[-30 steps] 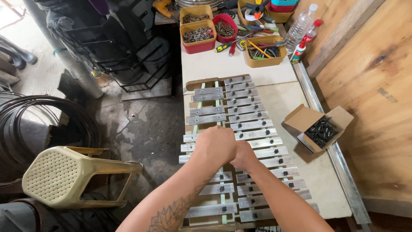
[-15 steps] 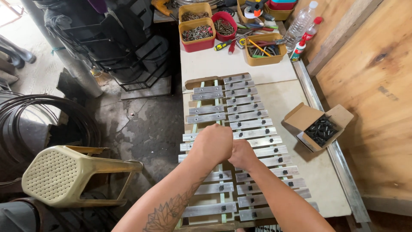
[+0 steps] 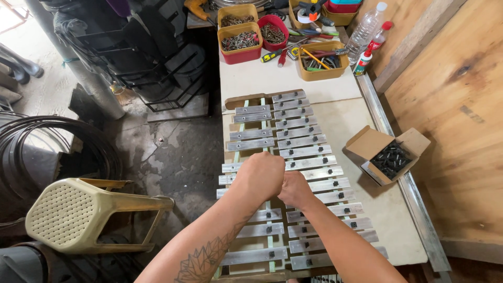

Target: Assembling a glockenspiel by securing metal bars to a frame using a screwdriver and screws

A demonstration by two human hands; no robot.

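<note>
An open cardboard box of black screws (image 3: 387, 157) sits near the workbench's right edge, red and yellow bins of hardware (image 3: 240, 37) and a clear plastic bottle (image 3: 367, 27) crowd its far end, while a beige plastic stool (image 3: 78, 214) stands on the floor.

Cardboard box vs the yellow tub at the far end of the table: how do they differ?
The cardboard box is brown with its flaps open; the yellow tub is rigid, with no flaps. The box holds small black pieces, the tub long mixed hand tools. The box lies askew near the metal bars; the tub sits farther away. Both are open-topped and rest on the table.
</note>
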